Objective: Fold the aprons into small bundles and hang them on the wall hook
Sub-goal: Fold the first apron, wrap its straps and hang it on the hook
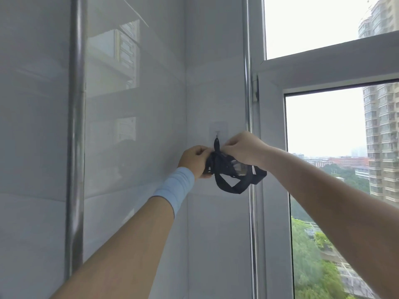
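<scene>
Head view, the only 1 here: both hands are raised to a white tiled wall (133,147) in a corner beside a window frame (272,147).

The apron bundle (224,165), dark fabric rolled small with a clear, shiny patch on its right side, sits between the 2 hands just below the wall hook (217,133), a small hook on a clear adhesive pad. A short strap (216,143) rises from the top of the bundle to the hook; whether it is fully seated on the hook cannot be told. A loose strap loop (237,186) hangs below the bundle.

The left hand (195,161) shows its back, fingers curled inward and closed round the left end of the bundle. A pale blue wristband (176,186) covers its wrist.

The right hand (244,148) comes in from the right, knuckles up, its fingers (227,145) bent tight together and pinching the bundle's top at the base of the short strap. Its fingertips are hidden by the fabric.

2 vertical metal pipes run up the wall: 1 at the left (75,126), 1 beside the window frame (247,83). Outside are tall buildings (380,126) and trees (313,266).
</scene>
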Demonstrator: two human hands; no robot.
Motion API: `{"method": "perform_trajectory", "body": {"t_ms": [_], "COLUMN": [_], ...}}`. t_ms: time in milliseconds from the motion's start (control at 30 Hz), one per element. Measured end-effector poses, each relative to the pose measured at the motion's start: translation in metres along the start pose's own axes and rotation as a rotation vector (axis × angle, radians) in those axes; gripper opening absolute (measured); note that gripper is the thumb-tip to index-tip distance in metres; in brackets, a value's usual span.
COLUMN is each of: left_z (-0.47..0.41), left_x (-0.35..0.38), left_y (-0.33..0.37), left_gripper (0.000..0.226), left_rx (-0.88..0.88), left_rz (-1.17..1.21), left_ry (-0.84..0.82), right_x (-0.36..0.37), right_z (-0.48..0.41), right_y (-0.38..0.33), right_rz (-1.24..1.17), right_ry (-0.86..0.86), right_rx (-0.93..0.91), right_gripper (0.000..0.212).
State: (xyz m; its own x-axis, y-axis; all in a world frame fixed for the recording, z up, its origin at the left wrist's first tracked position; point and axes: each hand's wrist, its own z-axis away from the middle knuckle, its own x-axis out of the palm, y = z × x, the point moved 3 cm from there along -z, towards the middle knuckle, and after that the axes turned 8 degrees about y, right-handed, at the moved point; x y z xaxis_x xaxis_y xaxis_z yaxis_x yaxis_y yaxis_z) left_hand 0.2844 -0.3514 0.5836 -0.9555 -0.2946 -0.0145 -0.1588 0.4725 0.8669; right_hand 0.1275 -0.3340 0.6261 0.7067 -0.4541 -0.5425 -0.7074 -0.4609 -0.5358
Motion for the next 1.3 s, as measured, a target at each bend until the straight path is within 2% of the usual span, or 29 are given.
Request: {"method": "perform_trajectory", "body": {"t_ms": [100,133,233,333,433,500,567,700,800,833,900,1000,1067,1133,1200,1267,1300], "left_z": [0.006,0.008,0.017,0.019,0.019,0.021,0.025,0.023,0.02,0.018,0.017,0.017,0.02,0.02,0.02,0.017,0.016], "left_x": [-0.01,-0.012,-0.016,-0.017,-0.016,-0.014,-0.013,-0.019,-0.02,-0.02,-0.018,-0.018,-0.019,-0.021,-0.024,-0.026,-0.027], "left_y": [-0.004,-0.005,-0.011,-0.019,-0.015,-0.01,-0.008,-0.005,-0.001,0.0,0.001,0.003,0.004,0.004,0.006,0.006,0.007], "left_gripper": [0.02,0.021,0.023,0.022,0.027,0.031,0.027,0.016,0.014,0.014,0.016,0.018,0.016,0.013,0.014,0.014,0.014], "left_rx": [-0.055,-0.061,-0.034,-0.018,-0.02,0.01,0.001,-0.023,0.004,0.012,0.041,0.108,0.154,0.188,0.2,0.199,0.194], "left_rz": [0.038,0.04,-0.009,-0.058,-0.028,-0.011,0.035,0.027,-0.049,-0.081,-0.154,-0.242,-0.236,-0.214,-0.212,-0.222,-0.235], "left_ry": [0.057,0.079,0.125,0.15,0.114,0.067,0.033,0.028,0.005,-0.003,-0.002,0.018,0.025,0.006,-0.028,-0.047,-0.052], "right_x": [-0.004,0.0,0.012,0.015,0.012,0.01,0.007,0.009,0.018,0.024,0.044,0.068,0.066,0.051,0.024,-0.004,-0.014], "right_z": [0.021,0.027,0.042,0.047,0.051,0.057,0.064,0.076,0.091,0.099,0.114,0.124,0.124,0.121,0.114,0.102,0.089], "right_y": [0.006,0.009,0.017,0.021,0.024,0.024,0.024,0.02,0.004,-0.001,0.0,0.02,0.029,0.027,0.021,0.011,0.007], "right_rz": [-0.045,-0.028,-0.075,-0.2,-0.239,-0.211,-0.128,0.063,-0.047,-0.031,0.162,0.412,0.521,0.649,0.529,0.279,0.173], "right_ry": [-0.065,-0.078,-0.079,0.009,0.233,0.4,0.543,0.684,0.507,0.41,0.201,-0.05,-0.047,0.144,0.476,0.705,0.749], "right_rx": [-0.077,-0.087,-0.115,-0.125,-0.064,-0.063,-0.155,-0.51,-0.711,-0.788,-0.881,-0.754,-0.723,-0.84,-0.928,-0.832,-0.738], "right_gripper": [0.022,0.027,0.061,0.067,0.058,0.039,0.016,0.015,0.021,0.022,0.02,0.028,0.035,0.027,0.02,0.019,0.018]}}
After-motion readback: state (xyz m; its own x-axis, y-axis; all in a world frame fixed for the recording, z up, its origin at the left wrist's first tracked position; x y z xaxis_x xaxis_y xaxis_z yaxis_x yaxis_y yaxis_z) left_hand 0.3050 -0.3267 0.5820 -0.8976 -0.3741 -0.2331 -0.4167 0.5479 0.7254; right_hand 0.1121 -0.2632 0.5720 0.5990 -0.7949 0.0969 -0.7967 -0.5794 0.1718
